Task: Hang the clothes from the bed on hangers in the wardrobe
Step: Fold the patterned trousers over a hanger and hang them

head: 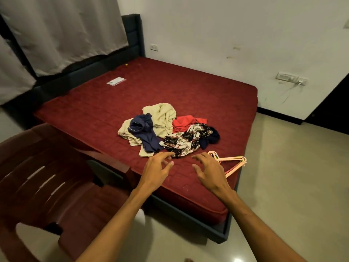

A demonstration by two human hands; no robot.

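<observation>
The red-quilted bed point(94, 103) filled most of the view, its near corner pointing toward the person. A dark red plastic chair point(47, 176) stood just beside its left edge, and a pale curtain point(66, 35) hung behind the headboard. No wardrobe could be made out with certainty; a dark shape at the far right was too cut off to name. All the clothes lay in one loose heap on the near half of the mattress. A beige garment point(162, 114) was spread widest, with a navy garment point(145, 133) crumpled on top of it. A red garment point(186, 121) lay to the right, and a floral garment point(187, 138) was tangled across the front of the heap over something dark. A small bunch of pale pink hangers point(232, 160) rested at the mattress's right edge, near the heap but bare of clothing. Both arms reached over the corner. The left hand point(157, 171) had its fingers spread and relaxed, holding nothing, with its fingertips close to the floral fabric's hem. The right hand point(209, 171) was equally loose and empty, just beside the hanger hooks. A small clear packet point(115, 80) sat far off on the mattress. Judging by this, the task had barely started: no garment was on a hanger, and every piece remained to be lifted, threaded and carried off.
</observation>
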